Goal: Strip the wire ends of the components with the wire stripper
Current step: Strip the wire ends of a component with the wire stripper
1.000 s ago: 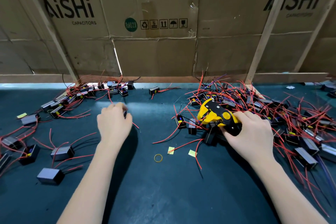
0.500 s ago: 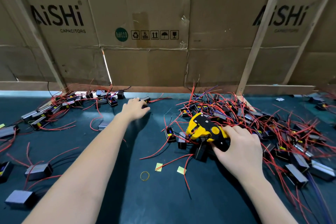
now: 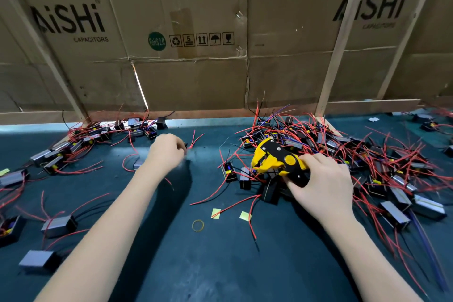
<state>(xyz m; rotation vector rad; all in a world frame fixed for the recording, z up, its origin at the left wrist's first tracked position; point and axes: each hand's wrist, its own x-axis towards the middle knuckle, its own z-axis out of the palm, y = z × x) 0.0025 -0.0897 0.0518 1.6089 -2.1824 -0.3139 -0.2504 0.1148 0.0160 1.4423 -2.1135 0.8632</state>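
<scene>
The wire stripper (image 3: 277, 159), yellow and black, sits toward the far right of the table (image 3: 220, 265), at the near-left edge of the big tangle of components (image 3: 382, 167), its jaws pointing left with nothing between them. The right hand (image 3: 321, 186) grips its handles, fingers curled round them, much as 1 second ago. The change is on the other side: the left hand (image 3: 166, 152) has gone from mid-table to the far edge and now pinches a small dark component (image 3: 186, 146), whose red wires (image 3: 196, 138) fan up to the right. That looks like the next piece fetched; its ends are not yet at the jaws. More components (image 3: 58, 157) lie along the far left edge, a rubber band (image 3: 198, 225) near the middle.
</scene>
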